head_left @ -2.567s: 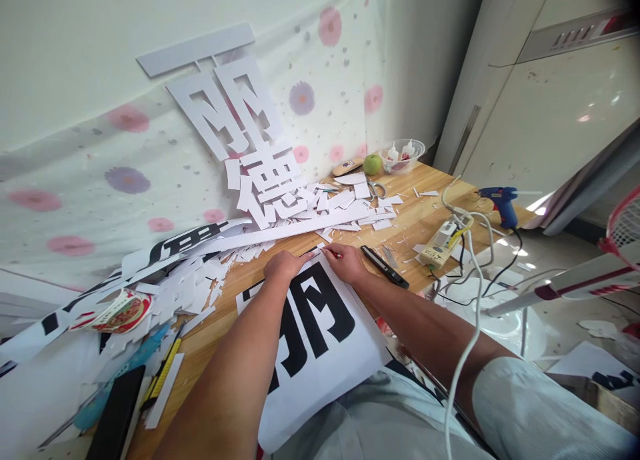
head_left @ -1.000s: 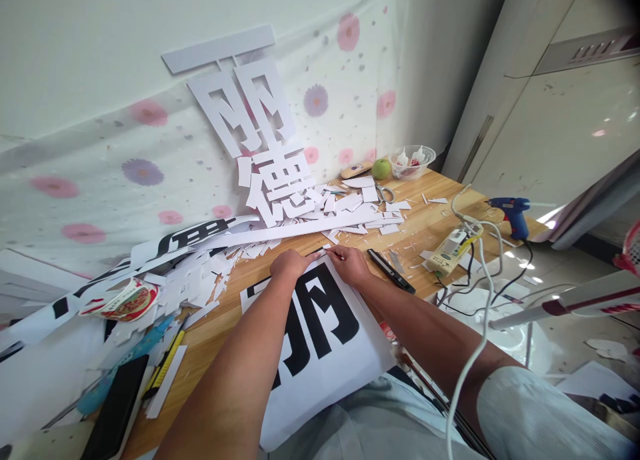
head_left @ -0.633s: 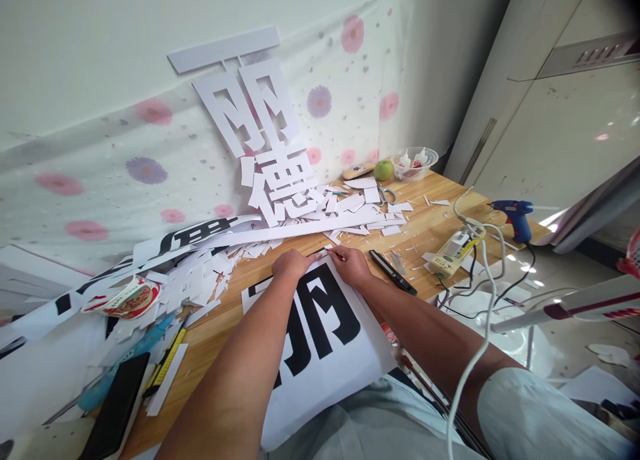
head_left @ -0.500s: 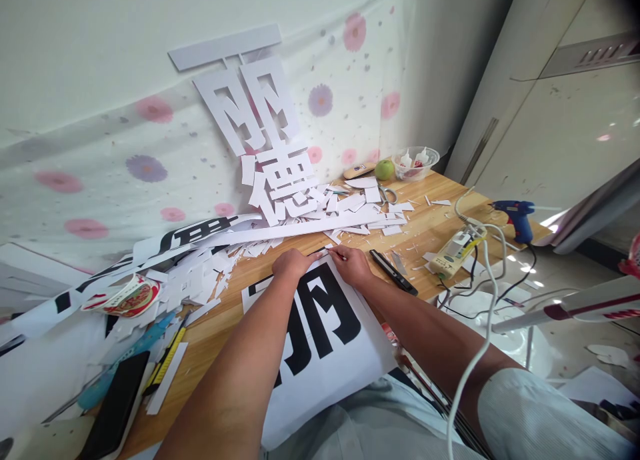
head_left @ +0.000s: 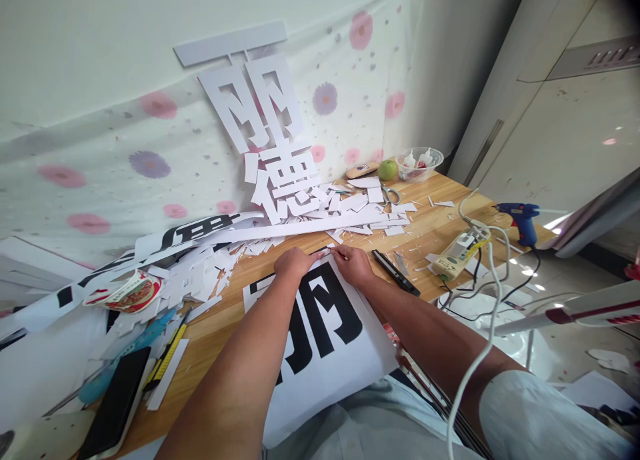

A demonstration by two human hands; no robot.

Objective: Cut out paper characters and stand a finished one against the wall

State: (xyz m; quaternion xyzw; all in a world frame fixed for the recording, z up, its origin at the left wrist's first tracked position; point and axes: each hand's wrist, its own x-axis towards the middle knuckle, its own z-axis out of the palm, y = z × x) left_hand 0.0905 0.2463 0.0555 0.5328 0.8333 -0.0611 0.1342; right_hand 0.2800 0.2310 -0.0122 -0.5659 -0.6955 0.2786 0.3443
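Observation:
A white sheet (head_left: 345, 360) printed with a large black character lies on the wooden table (head_left: 220, 327) in front of me. My left hand (head_left: 293, 263) presses down on the sheet's far edge, fingers curled. My right hand (head_left: 354, 265) is closed around a thin red-tipped cutting tool (head_left: 336, 250) whose tip touches the sheet's far corner. A black utility knife (head_left: 397, 272) lies just right of my right hand.
White paper scraps (head_left: 200, 280) and cut-out characters (head_left: 280, 180) pile against the flowered cloth wall. A power strip (head_left: 457, 247), blue glue gun (head_left: 520, 217), scissors (head_left: 390, 195), green apple (head_left: 387, 169) and clear bowl (head_left: 419, 161) sit to the right. A black phone (head_left: 115, 410) lies near left.
Both hands stay at the sheet's far edge. Only the view has drifted slightly, shifting everything a little to the right in the picture.

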